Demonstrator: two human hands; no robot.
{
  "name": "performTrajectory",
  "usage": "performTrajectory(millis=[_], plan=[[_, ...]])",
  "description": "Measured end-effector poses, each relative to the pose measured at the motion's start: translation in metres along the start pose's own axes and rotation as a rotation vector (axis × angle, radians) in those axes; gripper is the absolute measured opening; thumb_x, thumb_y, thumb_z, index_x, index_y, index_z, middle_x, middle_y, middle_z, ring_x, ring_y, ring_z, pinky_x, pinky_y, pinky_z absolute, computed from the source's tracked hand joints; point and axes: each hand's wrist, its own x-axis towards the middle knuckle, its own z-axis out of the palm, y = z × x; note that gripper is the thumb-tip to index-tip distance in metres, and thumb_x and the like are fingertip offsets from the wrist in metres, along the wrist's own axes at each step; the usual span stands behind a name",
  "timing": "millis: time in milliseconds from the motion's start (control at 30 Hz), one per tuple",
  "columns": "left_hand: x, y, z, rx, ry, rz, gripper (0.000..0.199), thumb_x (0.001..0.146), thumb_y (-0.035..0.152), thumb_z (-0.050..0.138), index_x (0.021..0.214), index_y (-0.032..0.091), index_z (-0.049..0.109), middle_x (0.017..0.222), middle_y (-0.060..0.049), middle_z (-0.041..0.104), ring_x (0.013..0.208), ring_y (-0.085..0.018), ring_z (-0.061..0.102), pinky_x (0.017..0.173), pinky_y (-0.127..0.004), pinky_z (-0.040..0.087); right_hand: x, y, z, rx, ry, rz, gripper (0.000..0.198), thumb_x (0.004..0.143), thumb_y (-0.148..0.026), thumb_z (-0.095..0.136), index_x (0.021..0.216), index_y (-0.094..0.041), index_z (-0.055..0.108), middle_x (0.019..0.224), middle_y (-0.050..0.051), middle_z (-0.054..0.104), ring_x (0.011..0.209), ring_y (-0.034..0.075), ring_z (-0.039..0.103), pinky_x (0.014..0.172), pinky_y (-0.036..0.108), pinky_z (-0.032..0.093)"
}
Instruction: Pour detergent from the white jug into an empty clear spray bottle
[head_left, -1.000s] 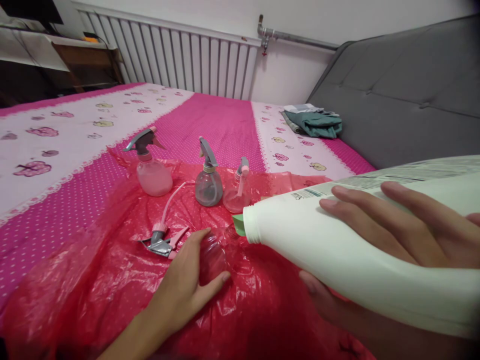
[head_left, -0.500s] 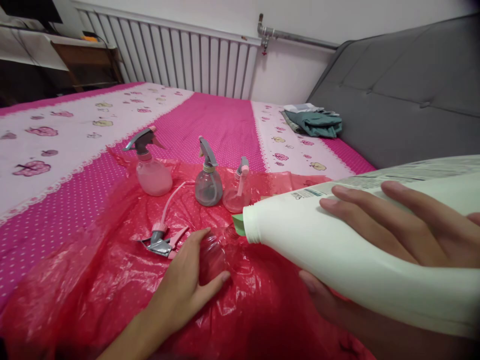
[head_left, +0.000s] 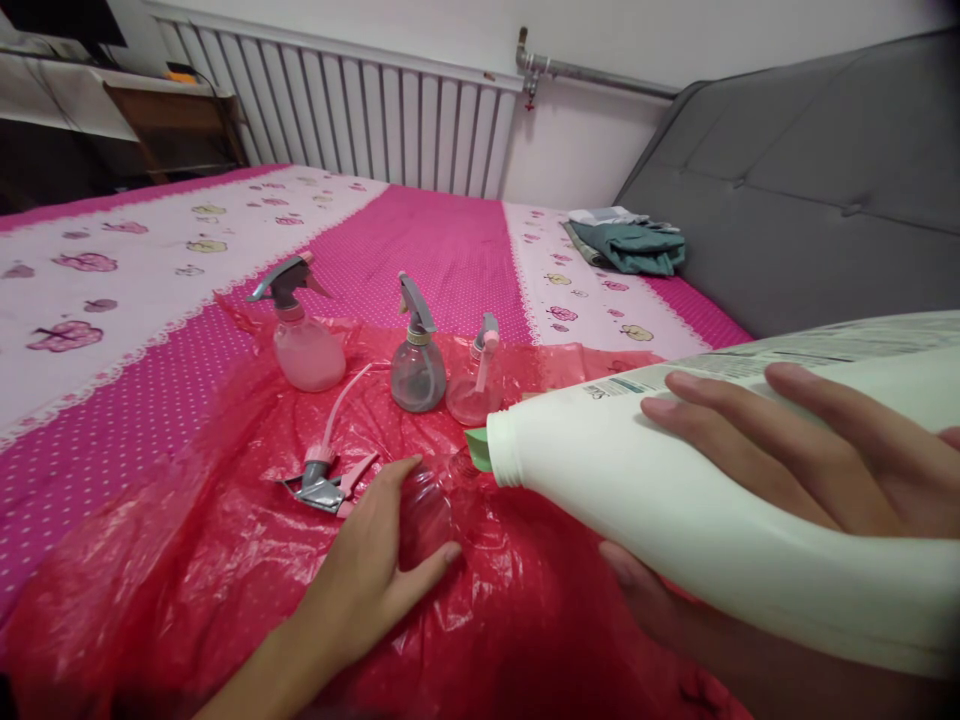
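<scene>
My left hand (head_left: 382, 555) is closed around a clear spray bottle without its top (head_left: 427, 515), which leans with its neck toward the right. In my right hand (head_left: 810, 450) is a large white detergent bottle (head_left: 600, 460), tipped nearly level. Its green pouring spout (head_left: 478, 450) sits at the mouth of the clear bottle; whether liquid is flowing I cannot tell. A loose grey-and-pink trigger sprayer (head_left: 322, 487) with its tube lies left of my left hand. Behind stand a pink spray bottle (head_left: 307, 350), a grey spray bottle (head_left: 418, 375) and a clear spray bottle with a pink trigger (head_left: 474, 390).
A crumpled red plastic sheet (head_left: 187, 560) lies under the bottles on a bed with a pink patterned cover (head_left: 442, 245). Folded clothes (head_left: 626, 243) rest by the grey headboard (head_left: 810, 170). A white radiator (head_left: 360, 110) lines the wall behind.
</scene>
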Motion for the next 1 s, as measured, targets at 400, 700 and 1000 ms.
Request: performTrajectory(millis=[400, 700, 1000], plan=[[-0.0005, -0.0004, 0.0008, 0.004, 0.008, -0.003, 0.067, 0.102, 0.049, 0.064, 0.154, 0.024, 0.030, 0.146, -0.021, 0.063, 0.130, -0.041, 0.069, 0.105, -0.063, 0.060, 0.0001, 0.0021, -0.0008, -0.003, -0.010, -0.024, 0.039, 0.102, -0.051, 0.046, 0.135, -0.036, 0.060, 0.141, -0.020, 0.057, 0.144, 0.018, 0.052, 0.128, 0.030, 0.024], [-0.0009, -0.0004, 0.0001, -0.002, 0.007, 0.000, 0.067, 0.102, 0.051, 0.063, 0.154, 0.025, 0.029, 0.145, -0.021, 0.062, 0.131, -0.041, 0.069, 0.104, -0.064, 0.060, 0.0005, -0.0003, 0.0011, -0.015, 0.003, -0.015, 0.037, 0.104, -0.050, 0.042, 0.133, -0.036, 0.060, 0.139, -0.019, 0.058, 0.144, 0.017, 0.052, 0.128, 0.032, 0.025], [-0.0002, -0.0002, 0.0009, 0.003, 0.013, 0.003, 0.067, 0.102, 0.051, 0.064, 0.154, 0.024, 0.030, 0.145, -0.021, 0.063, 0.130, -0.041, 0.069, 0.104, -0.063, 0.061, -0.0001, 0.0005, -0.0012, -0.035, -0.032, -0.019, 0.039, 0.104, -0.048, 0.042, 0.137, -0.037, 0.059, 0.141, -0.020, 0.057, 0.144, 0.017, 0.052, 0.129, 0.032, 0.025]])
